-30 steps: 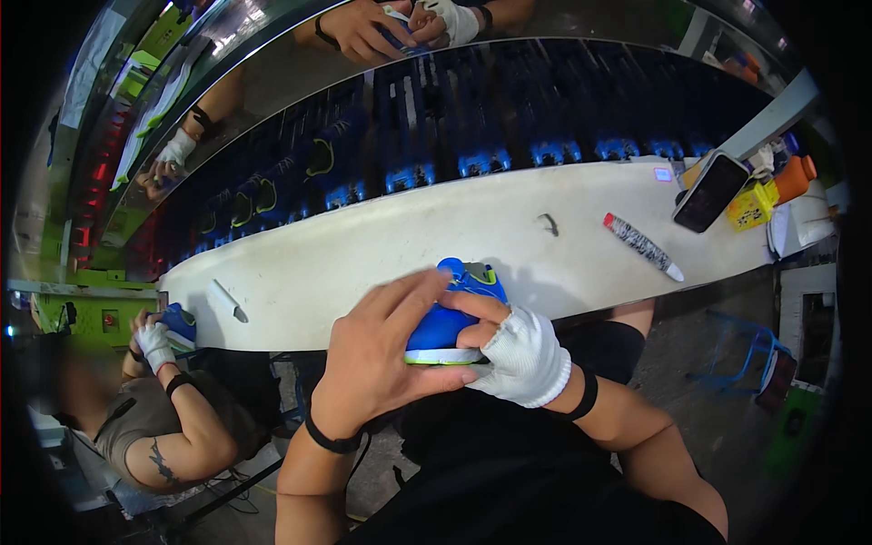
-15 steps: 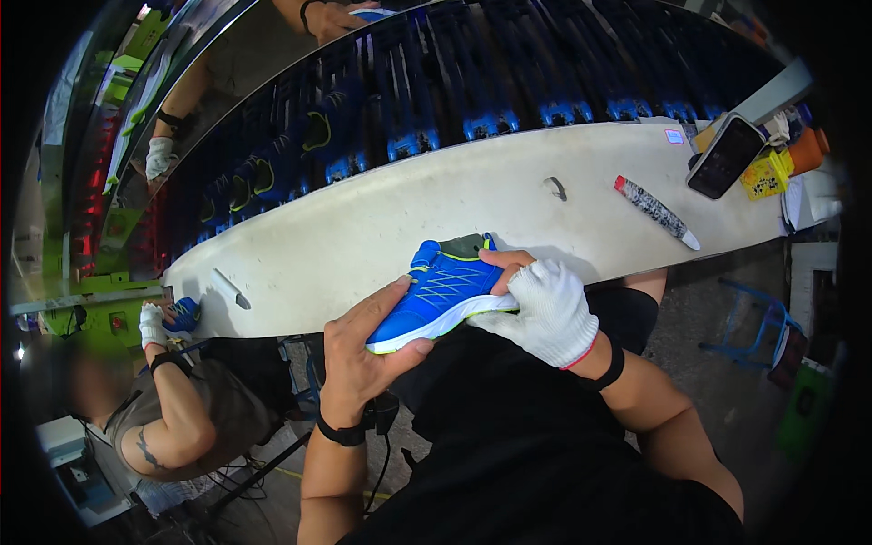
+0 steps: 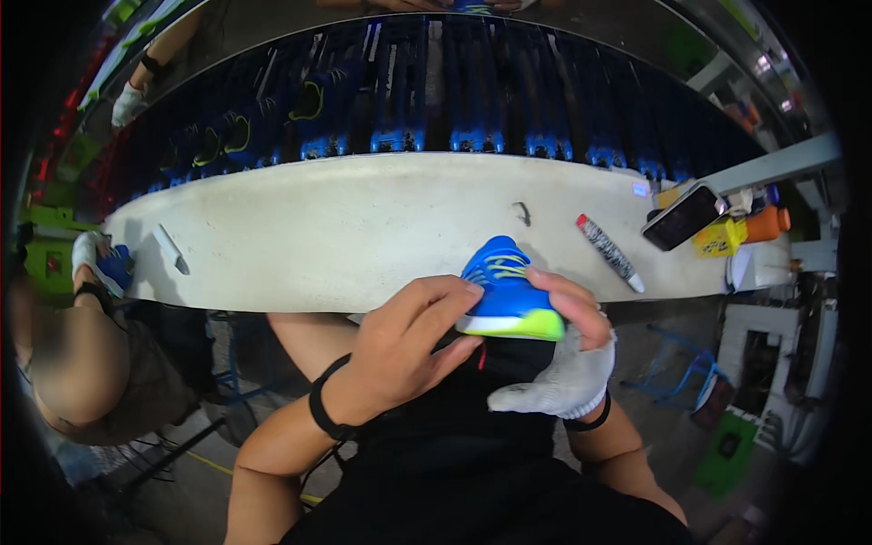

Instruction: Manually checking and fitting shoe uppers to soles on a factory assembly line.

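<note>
A blue sneaker (image 3: 510, 296) with yellow-green laces and a white and lime sole is held above my lap, by the table's near edge. My left hand (image 3: 404, 341), bare, grips its left side between thumb and fingers. On the shoe's right side lie the bare fingertips of my right hand (image 3: 577, 350), which wears a white glove; its gloved thumb sticks out below the sole, apart from it. The shoe's underside is hidden.
Several dark shoes (image 3: 241, 136) sit on the slatted conveyor (image 3: 481, 118) beyond the white table (image 3: 363, 218). On the table lie a red-capped marker (image 3: 609, 252), a phone (image 3: 683, 216), an orange bottle (image 3: 766, 223) and a white pen-like tool (image 3: 173, 248). A co-worker's gloved hand (image 3: 88, 254) holds a blue shoe.
The sneaker has turned from a side view to end-on, and now sits further right. Both my hands have shifted right with it, and the right thumb has come away from the sole.
</note>
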{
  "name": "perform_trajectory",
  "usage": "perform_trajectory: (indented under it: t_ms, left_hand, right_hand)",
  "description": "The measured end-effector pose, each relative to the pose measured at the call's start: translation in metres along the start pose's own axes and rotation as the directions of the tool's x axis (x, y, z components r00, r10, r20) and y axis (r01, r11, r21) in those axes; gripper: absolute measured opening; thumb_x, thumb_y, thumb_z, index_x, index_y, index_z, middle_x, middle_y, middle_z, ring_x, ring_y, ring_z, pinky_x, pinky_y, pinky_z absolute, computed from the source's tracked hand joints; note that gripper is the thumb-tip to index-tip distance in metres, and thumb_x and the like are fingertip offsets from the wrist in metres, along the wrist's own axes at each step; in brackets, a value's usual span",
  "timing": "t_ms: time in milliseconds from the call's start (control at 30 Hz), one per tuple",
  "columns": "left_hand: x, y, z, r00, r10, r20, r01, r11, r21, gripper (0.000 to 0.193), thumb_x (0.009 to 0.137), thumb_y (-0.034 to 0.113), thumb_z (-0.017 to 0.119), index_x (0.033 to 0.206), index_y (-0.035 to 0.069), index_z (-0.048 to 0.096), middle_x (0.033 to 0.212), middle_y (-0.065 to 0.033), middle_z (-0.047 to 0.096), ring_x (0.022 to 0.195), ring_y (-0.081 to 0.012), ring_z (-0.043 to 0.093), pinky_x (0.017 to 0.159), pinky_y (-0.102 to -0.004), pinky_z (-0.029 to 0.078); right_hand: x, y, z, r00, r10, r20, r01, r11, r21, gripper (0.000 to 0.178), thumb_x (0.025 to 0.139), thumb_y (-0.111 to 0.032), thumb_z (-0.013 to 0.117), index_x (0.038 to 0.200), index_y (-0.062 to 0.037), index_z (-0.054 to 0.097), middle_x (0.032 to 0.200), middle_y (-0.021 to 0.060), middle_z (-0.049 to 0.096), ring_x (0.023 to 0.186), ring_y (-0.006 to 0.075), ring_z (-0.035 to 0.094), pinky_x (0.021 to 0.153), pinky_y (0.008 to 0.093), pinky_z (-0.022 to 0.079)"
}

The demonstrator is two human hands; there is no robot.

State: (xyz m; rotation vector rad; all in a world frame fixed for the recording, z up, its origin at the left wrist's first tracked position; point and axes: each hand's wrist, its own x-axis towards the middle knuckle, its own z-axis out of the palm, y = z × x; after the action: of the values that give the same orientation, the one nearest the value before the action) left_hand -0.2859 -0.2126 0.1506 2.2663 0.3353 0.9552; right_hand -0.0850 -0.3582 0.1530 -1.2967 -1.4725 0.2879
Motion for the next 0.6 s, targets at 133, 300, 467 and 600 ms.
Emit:
perform_trajectory:
  t_ms: [133,300,467,600]
  left_hand:
    - [-0.011,0.003,0.033,0.995,0.071,-0.072,-0.067,0.997,0.05,0.049,0.076,0.006,0.094,0.121,-0.001,0.076,0.111,-0.0172,0.076,0.101,-0.0333,0.078,0.081,-0.0393,0.066]
    - [-0.02,0.013,0.035,0.987,0.098,-0.124,-0.08,0.986,0.143,0.033,0.082,0.008,0.088,0.112,0.0,0.078,0.104,-0.013,0.073,0.099,-0.0293,0.076,0.075,-0.0378,0.062]
    - [-0.021,0.014,0.027,0.993,0.055,-0.101,-0.048,0.996,0.077,0.026,0.08,0.009,0.086,0.1,0.002,0.071,0.096,-0.0108,0.065,0.086,-0.0298,0.067,0.071,-0.041,0.051]
    - [-0.011,0.025,0.014,0.998,0.001,-0.061,-0.006,0.997,-0.073,0.028,0.074,0.01,0.083,0.095,0.004,0.065,0.096,-0.0114,0.061,0.084,-0.0322,0.061,0.074,-0.0428,0.046]
  right_hand:
    - [0.016,0.0,-0.013,0.995,0.097,-0.019,-0.097,0.995,0.0,0.091,0.068,-0.046,0.108,0.136,-0.0064,0.063,0.138,0.0211,0.074,0.125,0.0354,0.075,0.106,0.0454,0.061]
    - [0.011,-0.009,-0.014,0.985,0.171,0.03,-0.166,0.98,-0.112,0.088,0.066,-0.054,0.106,0.126,-0.0027,0.068,0.132,0.0216,0.076,0.122,0.033,0.076,0.106,0.0431,0.06]
    - [0.015,-0.013,-0.003,0.988,0.153,-0.008,-0.153,0.981,-0.118,0.08,0.063,-0.051,0.107,0.117,-0.0065,0.069,0.123,0.0158,0.08,0.112,0.0322,0.08,0.099,0.0407,0.062]
    - [0.02,-0.023,0.009,0.992,0.094,0.088,-0.078,0.982,-0.171,0.078,0.063,-0.052,0.107,0.115,-0.0081,0.07,0.119,0.0132,0.081,0.11,0.0308,0.081,0.097,0.0404,0.062]
